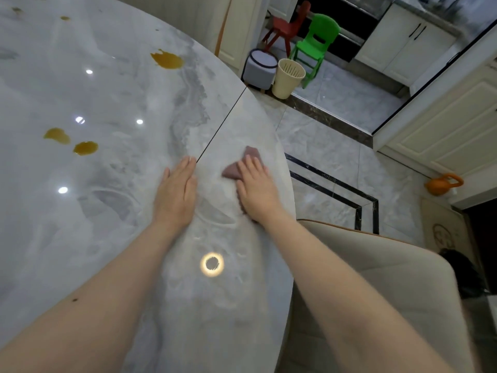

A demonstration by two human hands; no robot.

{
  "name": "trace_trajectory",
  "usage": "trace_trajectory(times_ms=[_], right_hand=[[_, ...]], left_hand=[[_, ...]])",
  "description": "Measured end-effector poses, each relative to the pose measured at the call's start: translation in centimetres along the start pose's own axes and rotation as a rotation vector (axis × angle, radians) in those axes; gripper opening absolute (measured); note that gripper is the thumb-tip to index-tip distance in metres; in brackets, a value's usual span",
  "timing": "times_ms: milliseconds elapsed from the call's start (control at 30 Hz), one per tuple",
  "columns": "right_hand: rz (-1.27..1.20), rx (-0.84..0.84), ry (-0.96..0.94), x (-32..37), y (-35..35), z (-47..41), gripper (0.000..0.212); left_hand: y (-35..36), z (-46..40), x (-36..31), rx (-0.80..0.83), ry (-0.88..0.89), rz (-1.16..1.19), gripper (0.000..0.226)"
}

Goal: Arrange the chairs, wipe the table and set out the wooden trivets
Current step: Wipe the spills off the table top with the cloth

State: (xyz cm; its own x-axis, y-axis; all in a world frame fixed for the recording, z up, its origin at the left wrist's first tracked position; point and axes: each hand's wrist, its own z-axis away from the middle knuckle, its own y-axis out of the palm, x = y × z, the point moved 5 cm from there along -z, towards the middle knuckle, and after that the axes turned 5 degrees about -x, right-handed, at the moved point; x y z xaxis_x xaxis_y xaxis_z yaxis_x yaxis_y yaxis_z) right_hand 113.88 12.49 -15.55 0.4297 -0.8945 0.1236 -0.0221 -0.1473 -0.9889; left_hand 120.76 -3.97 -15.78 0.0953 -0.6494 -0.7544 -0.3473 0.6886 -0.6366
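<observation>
A round grey marble table point(94, 84) fills the left of the view. My right hand point(256, 188) lies flat on a mauve cloth point(251, 153) near the table's right edge, with straight fingers pressing it down. My left hand point(177, 191) rests flat on the tabletop just left of it, beside a dark seam. Yellow-brown spills sit on the table: one far up point(167, 60) and two at the left point(57, 135) point(85, 148). A beige upholstered chair point(376, 278) stands at the table's right edge under my right arm. No trivets are in view.
On the floor beyond the table stand a grey stool point(260, 68), a cream bin point(288, 78), a green child chair point(314, 47) and a red one point(289, 25). An orange kettlebell point(443, 183) sits by the cream cabinets at right.
</observation>
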Motion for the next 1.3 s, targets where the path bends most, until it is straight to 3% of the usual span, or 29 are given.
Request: trace_trajectory(times_ms=[133, 267, 400, 533, 600, 700, 800, 867, 933, 1067, 1133, 1300], right_hand=[[-0.074, 0.015, -0.341, 7.1, 0.5, 6.9, 0.054], [-0.07, 0.079, -0.532, 4.0, -0.9, 13.2, 0.052], [-0.044, 0.028, -0.233, -1.6, -1.5, 9.0, 0.057], [-0.001, -0.033, 0.098, 0.8, -0.3, 5.4, 0.055], [-0.03, -0.045, 0.045, 4.3, 0.2, 6.1, 0.055], [-0.087, 0.007, -0.266, 8.4, 0.0, 12.0, 0.056], [-0.072, 0.092, -0.469, 5.5, -1.1, 18.0, 0.051], [-0.059, 0.108, -0.429, 2.0, -1.9, 18.2, 0.052], [-0.053, 0.091, -0.261, 0.2, -2.0, 15.8, 0.055], [-0.022, -0.001, 0.053, 3.1, -0.8, 10.8, 0.064], [-0.021, -0.012, 0.039, 6.5, -0.2, 10.8, 0.06], [-0.111, -0.034, -0.202, 13.3, 0.6, 17.4, 0.051]], left_hand=[[-1.7, 1.8, 0.3, -0.036, 0.013, -0.043, 0.057], [-2.5, 5.6, 0.8, 0.003, 0.064, -0.249, 0.06], [-2.6, 10.0, 1.2, 0.07, 0.07, -0.442, 0.06], [-2.9, 11.7, 1.5, 0.038, 0.063, -0.562, 0.055], [-2.8, 11.6, 1.6, 0.038, 0.068, -0.584, 0.055], [-2.8, 11.4, 1.7, 0.061, 0.079, -0.582, 0.055], [-3.0, 11.4, 1.9, 0.08, 0.084, -0.552, 0.06], [-3.3, 11.2, 2.0, 0.092, 0.063, -0.485, 0.065], [-3.6, 10.9, 2.0, 0.133, 0.048, -0.397, 0.067], [-5.3, 12.6, 2.6, 0.162, 0.104, -0.359, 0.07], [-6.4, 14.7, 3.2, 0.135, 0.12, -0.411, 0.064], [-9.2, 19.7, 3.7, 0.058, 0.083, -0.405, 0.059]])
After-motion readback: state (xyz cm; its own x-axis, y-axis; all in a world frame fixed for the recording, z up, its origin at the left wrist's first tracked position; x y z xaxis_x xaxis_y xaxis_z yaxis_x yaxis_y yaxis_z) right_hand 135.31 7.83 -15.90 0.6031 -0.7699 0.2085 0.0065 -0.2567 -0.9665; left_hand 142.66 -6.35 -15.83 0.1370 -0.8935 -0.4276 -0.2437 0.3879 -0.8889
